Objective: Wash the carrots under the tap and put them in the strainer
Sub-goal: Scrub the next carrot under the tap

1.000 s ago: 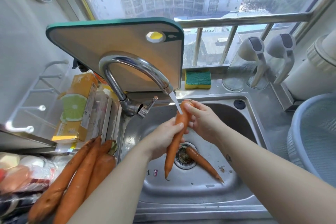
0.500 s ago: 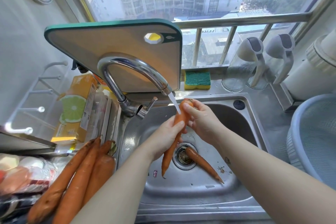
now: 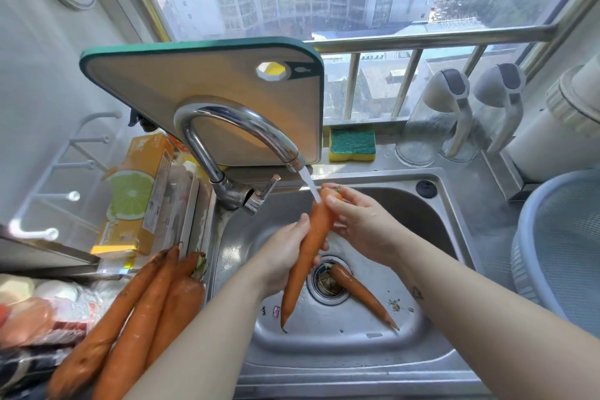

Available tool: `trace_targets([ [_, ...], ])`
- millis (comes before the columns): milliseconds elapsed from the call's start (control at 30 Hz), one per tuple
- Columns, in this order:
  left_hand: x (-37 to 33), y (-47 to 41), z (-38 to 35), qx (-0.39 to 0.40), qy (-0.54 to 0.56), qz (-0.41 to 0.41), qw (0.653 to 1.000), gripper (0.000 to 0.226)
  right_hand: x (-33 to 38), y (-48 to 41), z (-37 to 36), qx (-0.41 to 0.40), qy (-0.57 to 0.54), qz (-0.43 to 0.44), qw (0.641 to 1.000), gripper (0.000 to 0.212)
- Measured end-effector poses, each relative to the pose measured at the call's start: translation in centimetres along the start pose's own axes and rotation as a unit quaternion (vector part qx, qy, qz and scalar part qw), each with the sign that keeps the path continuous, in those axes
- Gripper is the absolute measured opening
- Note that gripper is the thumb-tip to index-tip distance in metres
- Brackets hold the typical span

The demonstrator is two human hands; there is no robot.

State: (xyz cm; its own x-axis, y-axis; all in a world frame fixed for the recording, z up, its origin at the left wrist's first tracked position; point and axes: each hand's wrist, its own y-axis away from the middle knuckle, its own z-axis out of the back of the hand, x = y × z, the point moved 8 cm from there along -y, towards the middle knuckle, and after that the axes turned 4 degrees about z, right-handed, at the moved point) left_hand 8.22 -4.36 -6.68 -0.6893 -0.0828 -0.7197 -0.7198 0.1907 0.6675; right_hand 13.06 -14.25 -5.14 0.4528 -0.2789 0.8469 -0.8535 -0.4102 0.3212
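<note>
Water (image 3: 310,186) from the tap (image 3: 233,126) hits the carrot (image 3: 311,243) at its crown. The left hand (image 3: 282,256) — grip curled round the shaft — and right hand (image 3: 360,221), pinching the top, should roll it and draw the tip up under the tap.

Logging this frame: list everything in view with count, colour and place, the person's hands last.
sink: 1, steel, centre
tap: 1, chrome, running, over sink
held carrot: 1, orange, under tap stream
loose carrot: 1, orange, in sink beside drain
counter carrots: at least 3, orange, left of sink
strainer: 1, pale blue, right of sink
cutting board: 1, tan, green rim, behind tap
sponge: 1, yellow-green, ledge behind sink
bottles: 2, clear, grey-white tops, right ledge
box: 1, yellow, left of tap
left hand: grips held carrot's middle
right hand: pinches its top end
</note>
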Motion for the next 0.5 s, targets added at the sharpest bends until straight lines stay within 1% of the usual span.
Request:
trace_targets([
  [67, 0.9, 0.8, -0.5, 0.049, 0.06, 0.048, 0.996, 0.044, -0.6, 0.5, -0.5, 0.025, -0.006, -0.014, 1.0, 0.032],
  [133, 1.4, 1.5, -0.9, 0.076, 0.108, 0.071, 0.989, 0.044, -1.0, 0.8, -1.3, 0.041, -0.002, -0.02, 0.999, 0.033],
  [167, 1.6, 1.6, -0.9, 0.072, 0.123, 0.072, 0.987, 0.043, -1.2, 0.8, -1.5, 0.042, 0.013, -0.017, 0.999, 0.038],
  [233, 1.8, 1.5, -0.7, 0.042, 0.123, 0.059, 0.99, 0.041, -1.9, 0.7, -1.5, 0.013, 0.059, -0.011, 0.998, 0.05],
  [267, 1.9, 1.4, -0.4, 0.024, 0.099, 0.047, 0.994, 0.04, -2.2, 0.7, -1.5, -0.013, 0.072, -0.004, 0.997, 0.051],
  [300, 1.9, 1.3, -0.2, 0.006, 0.059, 0.028, 0.998, 0.039, -2.4, 0.7, -1.4, -0.044, 0.077, 0.005, 0.996, 0.047],
  [367, 1.4, 1.4, -0.1, -0.021, -0.061, -0.021, 0.998, 0.037, -2.8, 0.6, -1.1, -0.113, 0.084, 0.027, 0.99, 0.031],
  [433, 0.9, 1.8, -0.2, -0.055, -0.18, -0.064, 0.98, 0.032, -2.9, 0.4, -0.9, -0.175, 0.078, 0.053, 0.98, 0.016],
  [500, 0.4, 2.1, -0.3, -0.088, -0.256, -0.108, 0.957, 0.026, -2.8, 0.4, -0.8, -0.23, 0.046, 0.063, 0.97, 0.012],
])
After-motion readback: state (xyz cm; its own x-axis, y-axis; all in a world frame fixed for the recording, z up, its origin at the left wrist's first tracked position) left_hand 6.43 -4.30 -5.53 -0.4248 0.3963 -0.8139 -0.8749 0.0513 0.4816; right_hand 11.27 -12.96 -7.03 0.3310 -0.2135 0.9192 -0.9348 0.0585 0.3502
